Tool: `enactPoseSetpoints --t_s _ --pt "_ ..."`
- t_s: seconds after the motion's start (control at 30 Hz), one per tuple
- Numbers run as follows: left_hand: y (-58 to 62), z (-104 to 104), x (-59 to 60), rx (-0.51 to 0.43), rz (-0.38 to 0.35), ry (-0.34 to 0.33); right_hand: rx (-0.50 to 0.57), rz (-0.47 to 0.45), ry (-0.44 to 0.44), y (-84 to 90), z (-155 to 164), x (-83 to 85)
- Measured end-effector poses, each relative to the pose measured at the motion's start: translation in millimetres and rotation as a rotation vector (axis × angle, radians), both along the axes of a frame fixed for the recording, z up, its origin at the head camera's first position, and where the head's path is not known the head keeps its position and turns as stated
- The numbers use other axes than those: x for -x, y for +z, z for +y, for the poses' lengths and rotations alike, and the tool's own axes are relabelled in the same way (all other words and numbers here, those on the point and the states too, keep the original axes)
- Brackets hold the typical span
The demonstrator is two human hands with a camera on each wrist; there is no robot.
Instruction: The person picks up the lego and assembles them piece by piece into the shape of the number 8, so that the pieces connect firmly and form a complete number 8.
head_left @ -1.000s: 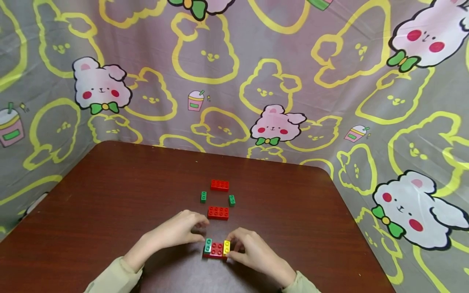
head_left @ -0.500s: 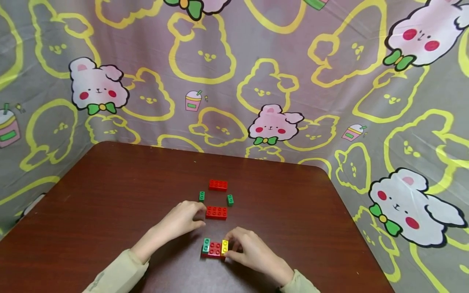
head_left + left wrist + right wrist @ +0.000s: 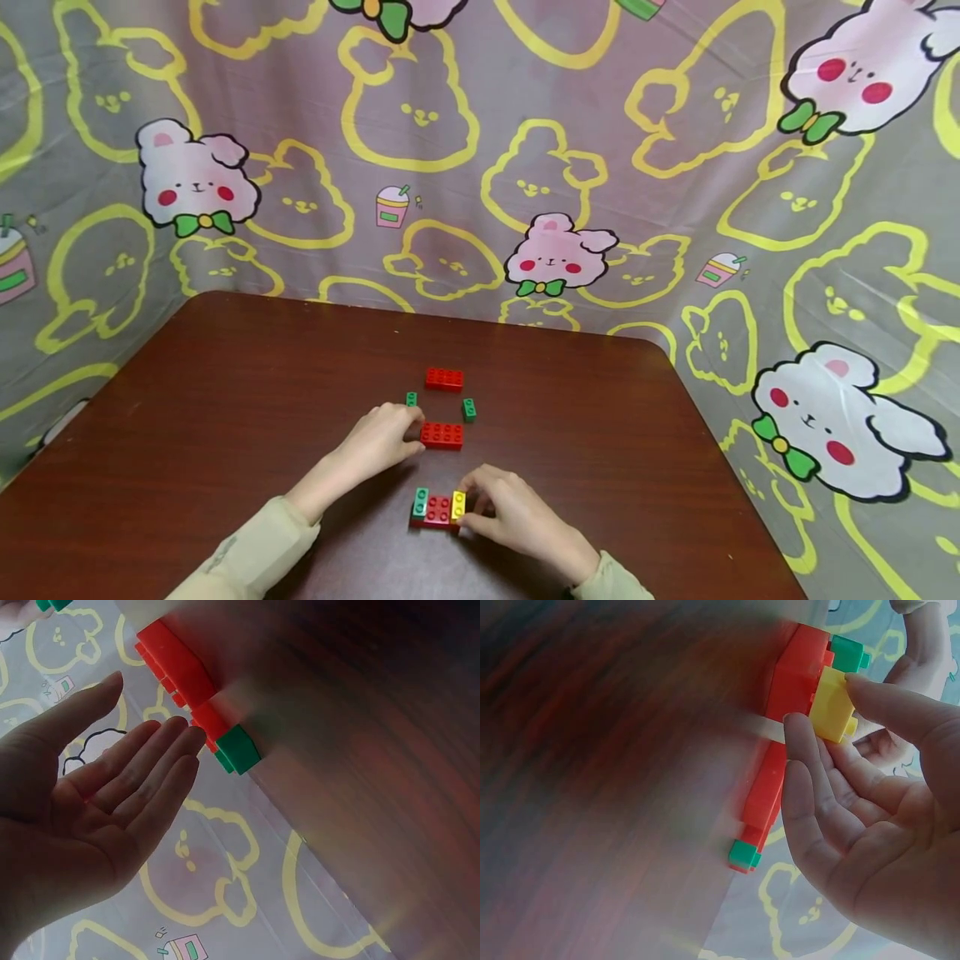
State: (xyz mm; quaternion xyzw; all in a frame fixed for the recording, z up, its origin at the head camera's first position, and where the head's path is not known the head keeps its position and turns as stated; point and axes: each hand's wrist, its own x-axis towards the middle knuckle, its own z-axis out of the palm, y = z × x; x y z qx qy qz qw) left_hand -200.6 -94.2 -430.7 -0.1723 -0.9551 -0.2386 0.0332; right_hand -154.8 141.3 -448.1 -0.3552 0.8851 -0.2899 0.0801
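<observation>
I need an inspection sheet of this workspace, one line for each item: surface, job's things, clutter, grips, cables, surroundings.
Surface: dark brown wooden table, rounded far corners.
Job's things: a small assembly, a red base with a green brick and a yellow brick on top, lies near the person; the middle red brick lies just beyond it.
Clutter: far red brick; two small green bricks, one at left, one at right.
Grips: left hand open, fingertips at the middle red brick's left end; right hand pinches the assembly at its yellow end.
Cables: nothing seen.
Surroundings: cartoon rabbit cloth hangs behind and beside the table.
</observation>
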Motion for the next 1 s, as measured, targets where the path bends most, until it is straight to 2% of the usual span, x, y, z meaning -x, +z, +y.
enactPoseSetpoints --t_s 0.23,0.67,1.0 --pt "-3.0 2 4.5 0.005 0.025 0.002 -0.01 -0.011 -0.01 0.7 0 0.0" --pt "-4.7 7 10.6 0.042 -0.036 0.014 -0.006 0.01 -0.008 1.1 0 -1.6" --pt "-8.7 10 13.5 0.064 -0.03 0.018 -0.007 0.011 -0.002 -0.1 0 -1.0"
